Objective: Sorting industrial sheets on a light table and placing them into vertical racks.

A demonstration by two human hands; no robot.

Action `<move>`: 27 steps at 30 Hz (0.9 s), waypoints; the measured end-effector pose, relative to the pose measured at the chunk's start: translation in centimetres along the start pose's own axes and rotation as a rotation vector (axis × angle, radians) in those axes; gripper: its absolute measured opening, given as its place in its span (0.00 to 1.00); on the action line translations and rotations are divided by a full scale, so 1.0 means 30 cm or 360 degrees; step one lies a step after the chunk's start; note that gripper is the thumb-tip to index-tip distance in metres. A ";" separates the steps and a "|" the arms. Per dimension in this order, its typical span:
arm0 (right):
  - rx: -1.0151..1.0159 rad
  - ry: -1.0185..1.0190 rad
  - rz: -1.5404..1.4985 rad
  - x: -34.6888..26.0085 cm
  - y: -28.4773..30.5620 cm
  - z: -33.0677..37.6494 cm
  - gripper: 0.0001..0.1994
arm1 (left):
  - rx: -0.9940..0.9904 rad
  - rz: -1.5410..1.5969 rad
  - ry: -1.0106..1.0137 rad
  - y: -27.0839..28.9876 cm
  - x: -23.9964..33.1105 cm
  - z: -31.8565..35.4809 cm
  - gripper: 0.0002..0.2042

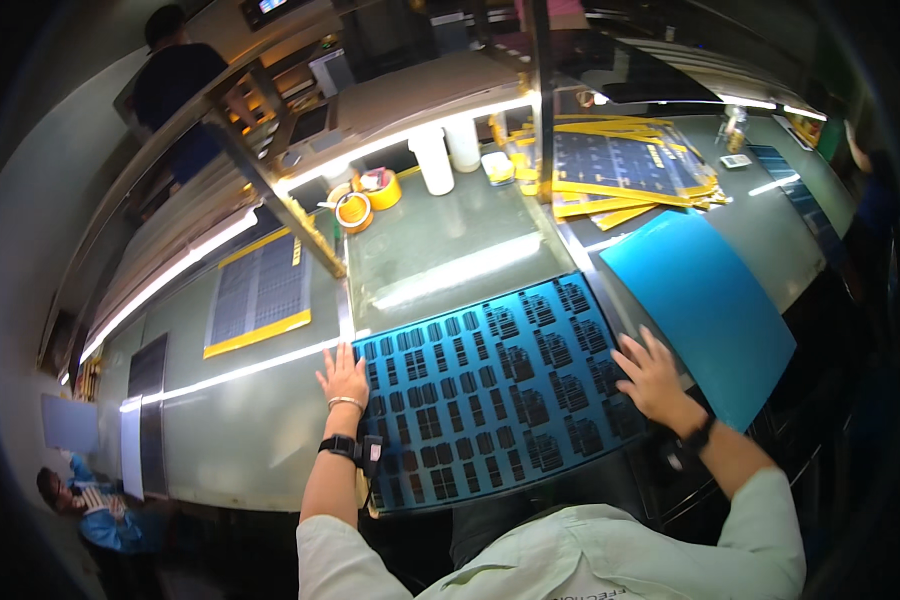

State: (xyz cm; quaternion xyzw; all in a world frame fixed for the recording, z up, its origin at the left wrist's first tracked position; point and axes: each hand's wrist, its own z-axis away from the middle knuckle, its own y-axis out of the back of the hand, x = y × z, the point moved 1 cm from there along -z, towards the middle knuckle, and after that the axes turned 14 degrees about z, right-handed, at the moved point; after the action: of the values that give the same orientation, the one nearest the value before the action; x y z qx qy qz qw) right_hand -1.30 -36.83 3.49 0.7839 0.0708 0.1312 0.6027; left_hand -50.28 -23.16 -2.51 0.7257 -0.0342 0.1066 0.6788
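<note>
A large blue sheet (pixel 500 380) covered in rows of black rectangular patterns lies at the front of the table, its near edge close to my body. My left hand (pixel 344 382) rests on its left edge, fingers spread and pointing away from me. On the right edge lies my right hand (pixel 657 378), its fingers stretched out over the sheet's corner region. Neither hand grips anything; both only touch the sheet's sides. Just right of my right hand is a plain blue sheet (pixel 705 310), slightly curved, reaching past the table's front edge.
A stack of yellow-edged films (pixel 625 165) lies at the back right, a single yellow-edged film (pixel 260 290) at the left. Orange tape rolls (pixel 354 211) and a white bottle (pixel 432 160) stand behind. A metal post (pixel 542 100) rises nearby. People (pixel 175 80) work around.
</note>
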 end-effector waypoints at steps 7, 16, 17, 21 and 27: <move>0.0070 0.0124 0.0194 0.132 -0.281 -0.376 0.24 | -0.0137 0.0119 0.0018 -0.005 0.038 -0.002 0.24; -0.0221 0.0078 0.0249 0.122 -0.320 -0.474 0.27 | -0.0103 0.0163 0.0129 -0.020 0.041 0.022 0.25; -0.0240 0.0062 0.0252 0.129 -0.327 -0.458 0.27 | -0.0060 0.0146 0.0177 -0.030 0.059 0.030 0.26; -0.0108 -0.0051 0.0146 0.135 -0.277 -0.323 0.29 | -0.0103 0.0097 0.0230 -0.020 0.084 0.017 0.27; -0.0277 0.0166 0.0024 0.019 0.007 0.184 0.31 | -0.0178 0.0054 0.0278 -0.008 0.101 0.009 0.27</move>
State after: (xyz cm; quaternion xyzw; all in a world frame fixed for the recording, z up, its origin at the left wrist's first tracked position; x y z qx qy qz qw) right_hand 0.82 -41.84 2.45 0.7212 0.0846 0.1819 0.6631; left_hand -47.25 -23.13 -2.14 0.6740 0.0068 0.1788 0.7167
